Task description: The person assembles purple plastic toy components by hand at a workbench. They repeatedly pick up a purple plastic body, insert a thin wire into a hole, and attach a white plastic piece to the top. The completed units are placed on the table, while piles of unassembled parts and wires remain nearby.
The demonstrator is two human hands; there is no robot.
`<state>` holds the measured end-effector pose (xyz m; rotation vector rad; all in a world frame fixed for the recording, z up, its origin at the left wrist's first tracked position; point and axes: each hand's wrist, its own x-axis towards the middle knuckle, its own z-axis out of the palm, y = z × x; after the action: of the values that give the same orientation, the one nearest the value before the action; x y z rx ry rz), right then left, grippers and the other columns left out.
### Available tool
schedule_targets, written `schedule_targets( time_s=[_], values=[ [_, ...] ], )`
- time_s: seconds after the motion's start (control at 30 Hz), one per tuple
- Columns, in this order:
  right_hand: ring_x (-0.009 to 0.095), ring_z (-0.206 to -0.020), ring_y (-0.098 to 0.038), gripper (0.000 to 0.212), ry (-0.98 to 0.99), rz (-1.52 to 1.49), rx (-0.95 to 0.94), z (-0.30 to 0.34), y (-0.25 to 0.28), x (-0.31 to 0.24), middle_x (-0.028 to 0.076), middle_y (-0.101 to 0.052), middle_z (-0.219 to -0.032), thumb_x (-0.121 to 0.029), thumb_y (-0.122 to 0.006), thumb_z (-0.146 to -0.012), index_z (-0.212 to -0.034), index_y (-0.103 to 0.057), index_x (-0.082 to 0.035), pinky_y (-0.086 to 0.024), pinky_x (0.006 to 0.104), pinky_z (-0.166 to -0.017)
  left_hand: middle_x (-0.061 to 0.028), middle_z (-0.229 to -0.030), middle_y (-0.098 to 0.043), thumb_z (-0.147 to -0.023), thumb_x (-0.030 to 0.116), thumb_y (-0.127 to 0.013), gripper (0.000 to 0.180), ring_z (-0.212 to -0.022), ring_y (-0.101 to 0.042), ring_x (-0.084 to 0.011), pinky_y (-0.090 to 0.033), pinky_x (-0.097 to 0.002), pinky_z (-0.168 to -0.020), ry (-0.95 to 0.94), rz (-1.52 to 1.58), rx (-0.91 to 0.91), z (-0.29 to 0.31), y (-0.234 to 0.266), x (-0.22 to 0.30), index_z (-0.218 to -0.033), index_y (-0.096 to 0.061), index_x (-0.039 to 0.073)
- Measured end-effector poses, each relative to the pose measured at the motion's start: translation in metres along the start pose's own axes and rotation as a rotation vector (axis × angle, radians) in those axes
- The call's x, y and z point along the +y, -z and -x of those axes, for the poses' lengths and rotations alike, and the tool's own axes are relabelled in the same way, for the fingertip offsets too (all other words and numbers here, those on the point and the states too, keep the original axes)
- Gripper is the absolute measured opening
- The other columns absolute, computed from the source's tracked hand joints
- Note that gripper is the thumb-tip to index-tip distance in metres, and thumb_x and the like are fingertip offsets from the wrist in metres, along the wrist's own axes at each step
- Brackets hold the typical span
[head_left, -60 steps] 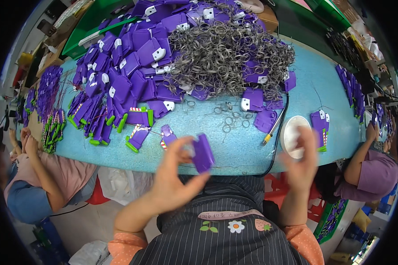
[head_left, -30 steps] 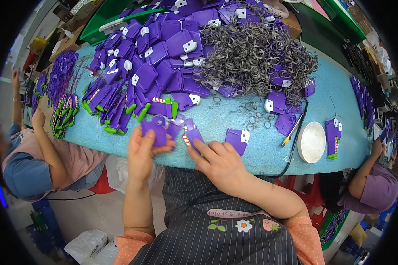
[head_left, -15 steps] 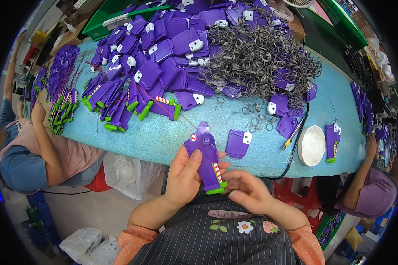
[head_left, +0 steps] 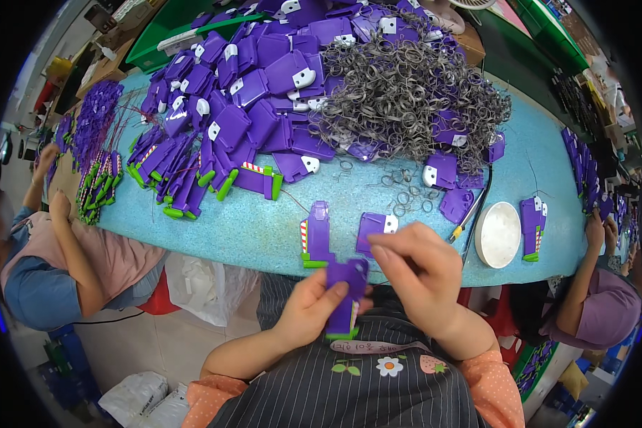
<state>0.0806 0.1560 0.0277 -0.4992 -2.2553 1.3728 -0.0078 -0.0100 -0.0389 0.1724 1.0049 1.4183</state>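
My left hand (head_left: 312, 303) grips a purple plastic wing-shaped part (head_left: 347, 277) with a green end, held low in front of my apron, thumb on its face. My right hand (head_left: 424, 278) is raised just right of it, thumb and forefinger pinched near its upper end; whatever they may hold is too small to make out. Above the held part, a purple part (head_left: 319, 232) with a red-and-white striped edge and green foot lies on the table's near edge. A thin wire runs to its top. To its right, partly behind my right hand, lies a purple panel (head_left: 369, 228) with a white corner.
Purple panels (head_left: 253, 89) are heaped at the back, beside a tangle of grey rings (head_left: 414, 93). Finished-looking striped parts (head_left: 185, 171) lie left. A white bowl (head_left: 498, 235), a yellow-tipped tool (head_left: 458, 232) with black cable and another striped part (head_left: 532, 228) sit right. People work at both sides.
A striped purple part now lies on the table where my hands held one. My left hand holds a part lower down, and my right hand has risen from beside it with its fingers drawn together.
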Motion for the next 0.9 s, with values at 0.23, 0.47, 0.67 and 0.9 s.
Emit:
schedule_targets(
  time_s=[0.23,0.47,0.67,0.9],
  values=[
    [0.017,-0.051,-0.057,0.021,0.315,0.224,0.235,0.033,-0.019,0.01,0.008,-0.057,-0.067,0.002,-0.072,-0.067,-0.087,-0.065,0.001,-0.043,0.0255,-0.043,-0.0128,-0.118,-0.054,-0.097,0.009,-0.04,0.03,-0.105,-0.057,-0.0176,-0.046,-0.0313,-0.093,-0.432,-0.114,0.023,0.009,-0.024,0.008,-0.125,-0.038,-0.002],
    [0.013,-0.046,-0.05,0.016,0.275,0.321,0.234,0.037,-0.022,0.015,0.004,-0.054,-0.062,0.003,-0.07,-0.07,-0.083,-0.062,-0.001,-0.037,0.0255,-0.04,-0.0092,-0.105,-0.061,-0.095,0.007,-0.045,0.03,-0.091,-0.057,-0.0083,-0.048,-0.0237,-0.08,-0.467,-0.306,0.094,0.016,-0.026,0.001,-0.123,-0.046,-0.005],
    [0.017,-0.043,-0.049,0.015,0.222,0.297,0.226,0.036,-0.021,0.015,0.004,-0.05,-0.059,0.001,-0.07,-0.068,-0.078,-0.06,-0.002,-0.036,0.0291,-0.038,-0.0094,-0.102,-0.064,-0.094,0.006,-0.046,0.028,-0.088,-0.058,-0.0081,-0.048,-0.0228,-0.077,-0.473,-0.506,0.126,0.016,-0.022,-0.001,-0.12,-0.05,-0.006],
    [0.018,-0.043,-0.05,0.015,0.292,0.428,0.147,0.033,-0.013,0.021,0.004,-0.051,-0.058,-0.003,-0.071,-0.068,-0.078,-0.059,-0.002,-0.038,0.0287,-0.039,-0.0098,-0.102,-0.063,-0.094,0.006,-0.046,0.029,-0.089,-0.058,-0.0082,-0.048,-0.0227,-0.077,-0.385,-0.26,0.063,0.011,-0.022,-0.001,-0.12,-0.049,-0.007]
  ],
)
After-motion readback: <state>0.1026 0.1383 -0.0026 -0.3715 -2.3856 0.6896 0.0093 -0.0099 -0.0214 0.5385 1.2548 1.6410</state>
